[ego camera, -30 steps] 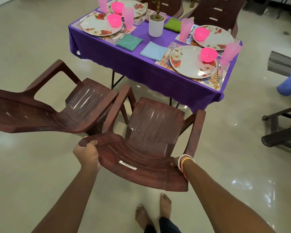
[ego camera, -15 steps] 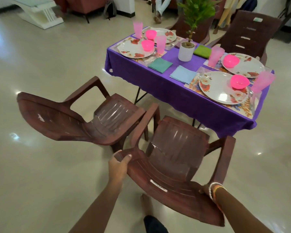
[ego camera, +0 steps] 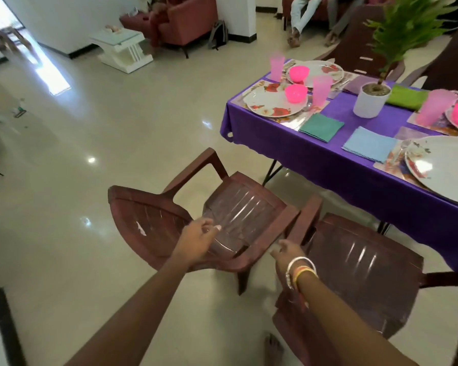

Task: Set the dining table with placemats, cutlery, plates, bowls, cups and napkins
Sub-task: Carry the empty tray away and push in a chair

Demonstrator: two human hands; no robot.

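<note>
Bright daylight from the left doorway point(ego camera: 3, 11), glare spots on glossy floor point(ego camera: 117, 114), motion blur, bent edges.

The table point(ego camera: 315, 154) has a purple cloth on it. At its left corner a flower plate point(ego camera: 270, 103) lies flat on a shiny mat point(ego camera: 291, 120). A pink bowl point(ego camera: 296, 93) sits on that plate, and a pink cup point(ego camera: 321, 89) stands just beside it. At the table's far end are a far plate point(ego camera: 325, 71), a far bowl point(ego camera: 298, 73) and a far cup point(ego camera: 276, 67). Near the table's front edge a dark green napkin point(ego camera: 321, 127) and a blue napkin point(ego camera: 369, 144) lie folded flat. At the right end a big plate point(ego camera: 444, 167) lies on a flowered mat point(ego camera: 391, 165).
</note>
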